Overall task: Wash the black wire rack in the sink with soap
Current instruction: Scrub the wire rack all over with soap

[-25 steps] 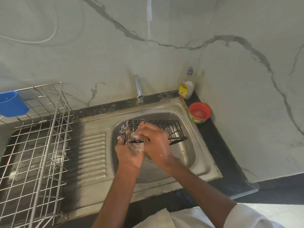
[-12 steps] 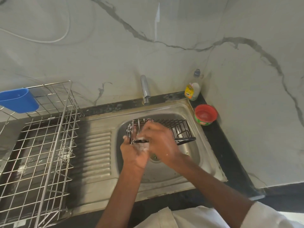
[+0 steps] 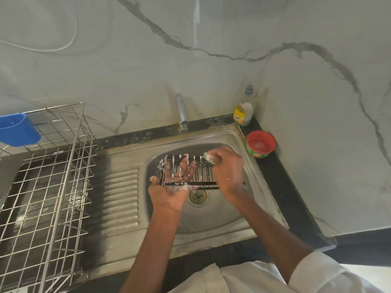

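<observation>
The black wire rack [image 3: 204, 169] is held above the steel sink [image 3: 213, 216], streaked with white foam. My left hand [image 3: 171, 192] grips its left end from below, and the fingers show through the wires. My right hand [image 3: 227, 171] is closed on a pale soapy sponge [image 3: 209, 157] pressed against the rack's far right side. The drain [image 3: 197, 196] shows just under the rack.
A tap spout [image 3: 182, 112] stands behind the basin. A dish-soap bottle [image 3: 243, 113] and a red soap tub [image 3: 260, 143] sit in the back right corner. A large steel dish rack [image 3: 42, 187] with a blue cup [image 3: 18, 130] fills the left.
My right hand has moved with the sponge from the rack's left end to its far right side. The rack has tipped flatter, so my left fingers now show through it.
</observation>
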### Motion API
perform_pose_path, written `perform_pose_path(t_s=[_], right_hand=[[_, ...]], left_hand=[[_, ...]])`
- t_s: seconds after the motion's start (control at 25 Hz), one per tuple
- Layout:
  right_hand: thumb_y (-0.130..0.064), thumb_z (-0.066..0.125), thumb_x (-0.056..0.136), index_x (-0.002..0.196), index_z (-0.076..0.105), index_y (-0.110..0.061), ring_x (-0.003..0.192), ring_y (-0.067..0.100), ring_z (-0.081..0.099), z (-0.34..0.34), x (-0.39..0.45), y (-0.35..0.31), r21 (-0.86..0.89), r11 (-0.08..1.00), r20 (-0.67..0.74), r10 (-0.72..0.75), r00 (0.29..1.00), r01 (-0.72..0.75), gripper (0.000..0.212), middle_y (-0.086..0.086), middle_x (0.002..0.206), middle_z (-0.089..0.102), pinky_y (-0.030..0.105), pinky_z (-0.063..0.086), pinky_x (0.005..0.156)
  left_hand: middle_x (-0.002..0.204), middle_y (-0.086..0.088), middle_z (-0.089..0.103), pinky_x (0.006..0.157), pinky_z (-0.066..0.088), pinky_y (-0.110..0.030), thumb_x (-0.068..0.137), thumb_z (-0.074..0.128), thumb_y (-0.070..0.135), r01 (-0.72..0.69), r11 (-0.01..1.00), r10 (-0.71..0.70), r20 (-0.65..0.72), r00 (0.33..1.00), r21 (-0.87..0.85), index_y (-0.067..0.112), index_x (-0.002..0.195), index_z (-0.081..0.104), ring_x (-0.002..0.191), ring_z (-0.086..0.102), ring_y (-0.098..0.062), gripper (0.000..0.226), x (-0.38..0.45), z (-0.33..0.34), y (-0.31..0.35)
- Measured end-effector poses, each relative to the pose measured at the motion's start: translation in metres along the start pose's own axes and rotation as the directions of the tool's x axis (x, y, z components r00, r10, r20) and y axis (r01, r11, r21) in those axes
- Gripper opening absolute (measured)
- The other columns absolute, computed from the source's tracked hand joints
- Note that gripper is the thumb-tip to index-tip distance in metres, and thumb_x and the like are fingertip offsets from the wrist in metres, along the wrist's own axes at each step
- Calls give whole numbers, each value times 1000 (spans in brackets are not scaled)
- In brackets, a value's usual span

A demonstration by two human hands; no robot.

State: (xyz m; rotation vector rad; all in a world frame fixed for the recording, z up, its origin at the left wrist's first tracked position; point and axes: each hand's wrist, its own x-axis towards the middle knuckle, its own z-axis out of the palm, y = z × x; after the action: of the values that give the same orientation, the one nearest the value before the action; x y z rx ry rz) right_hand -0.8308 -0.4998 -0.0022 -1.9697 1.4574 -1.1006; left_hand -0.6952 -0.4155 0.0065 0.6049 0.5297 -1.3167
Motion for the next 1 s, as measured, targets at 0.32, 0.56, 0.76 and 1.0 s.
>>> perform_pose_path(t_s=[0.32, 0.56, 0.76, 1.0], right_hand=[[19, 72, 77, 88, 81, -11, 82, 11, 70, 3, -35, 7, 111, 954, 109, -289, 951, 277, 34, -2, 91, 75, 27, 60, 71], [21, 70, 78, 87, 80, -5, 82, -6, 64, 8, -48, -21, 202, 953, 56, -243, 968, 227, 30, 3, 88, 76, 12, 56, 73], [18, 69, 79, 85, 79, -6, 80, 17, 70, 26, -19, -24, 156, 956, 58, -262, 963, 250, 26, 5, 89, 74, 34, 60, 65], [21, 61, 77, 90, 79, -8, 83, 17, 70, -1, -51, -10, 114, 906, 212, -423, 881, 408, 36, 3, 92, 75, 21, 58, 72]], left_hand=[[131, -30, 69, 109, 31, -83, 111, 30, 51, -56, 988, 61, 33, 998, -146, 20, 143, 62, 120, 62, -65, 55, 3, -2, 10], [129, -32, 69, 84, 56, -68, 109, 33, 53, -86, 982, 86, -8, 996, -169, 17, 145, 60, 119, 67, -50, 57, -2, -1, 1], [108, -28, 76, 76, 61, -61, 109, 37, 48, -82, 992, 79, -36, 996, -97, 11, 135, 65, 106, 70, -40, 53, -3, -1, -7], [136, -36, 63, 84, 53, -79, 108, 37, 56, -15, 983, 16, 2, 1000, -185, 15, 150, 54, 124, 61, -60, 61, 2, -6, -3]])
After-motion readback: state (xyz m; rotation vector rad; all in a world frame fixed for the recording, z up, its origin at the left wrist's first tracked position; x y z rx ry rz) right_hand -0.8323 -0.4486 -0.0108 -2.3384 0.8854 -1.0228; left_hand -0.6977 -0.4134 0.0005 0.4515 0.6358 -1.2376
